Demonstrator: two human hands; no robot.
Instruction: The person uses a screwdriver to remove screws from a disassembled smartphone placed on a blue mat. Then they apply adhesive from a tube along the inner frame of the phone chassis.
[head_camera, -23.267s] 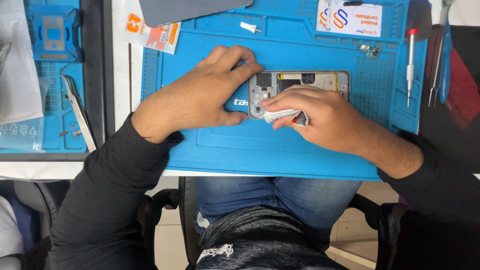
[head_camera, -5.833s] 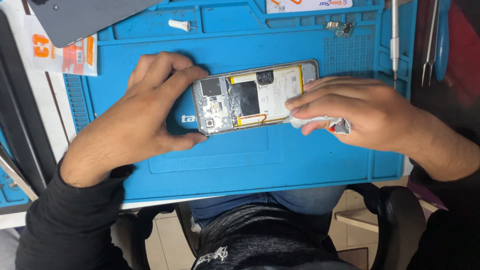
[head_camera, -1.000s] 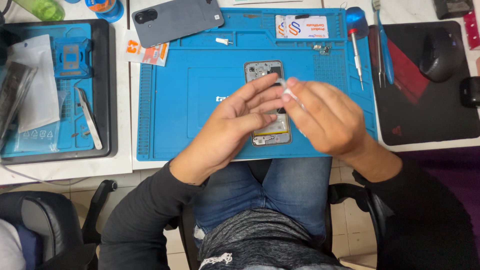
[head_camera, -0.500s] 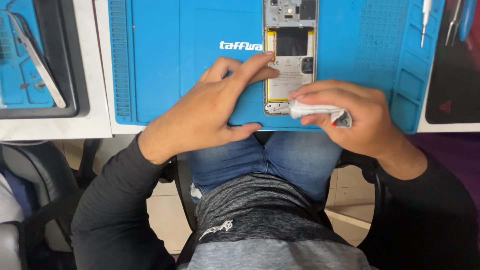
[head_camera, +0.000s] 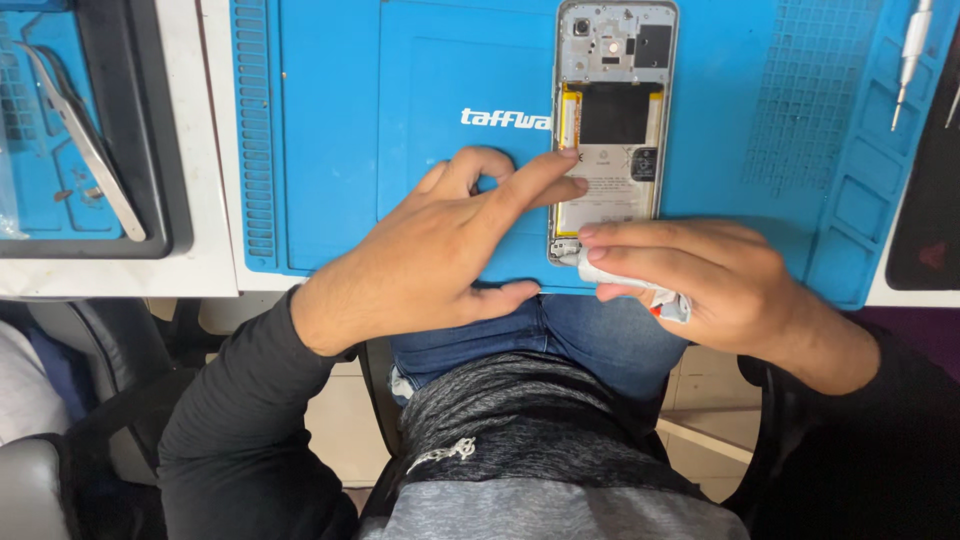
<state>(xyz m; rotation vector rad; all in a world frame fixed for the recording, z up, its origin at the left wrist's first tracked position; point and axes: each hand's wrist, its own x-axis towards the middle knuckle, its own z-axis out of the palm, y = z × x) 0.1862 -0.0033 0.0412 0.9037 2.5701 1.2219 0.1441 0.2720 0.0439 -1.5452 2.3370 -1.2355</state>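
Observation:
An opened phone (head_camera: 612, 110) with its back cover off lies upright on a blue work mat (head_camera: 400, 130), its battery and circuit board exposed. My left hand (head_camera: 450, 250) rests on the mat, its fingertips touching the phone's left edge at mid height. My right hand (head_camera: 700, 275) pinches a small white folded wipe (head_camera: 630, 283) and presses it against the phone's bottom left corner, at the mat's near edge.
Metal tweezers (head_camera: 85, 140) lie in a dark tray holding a second blue mat (head_camera: 50, 180) at the left. A screwdriver (head_camera: 908, 60) lies on the mat's right side beside a dark pad (head_camera: 925, 200). My lap and chair are below the table edge.
Since one second ago the view has dropped closer to the mat and the phone sits nearer me. My right hand has moved the wipe down from the phone's upper part to its bottom corner.

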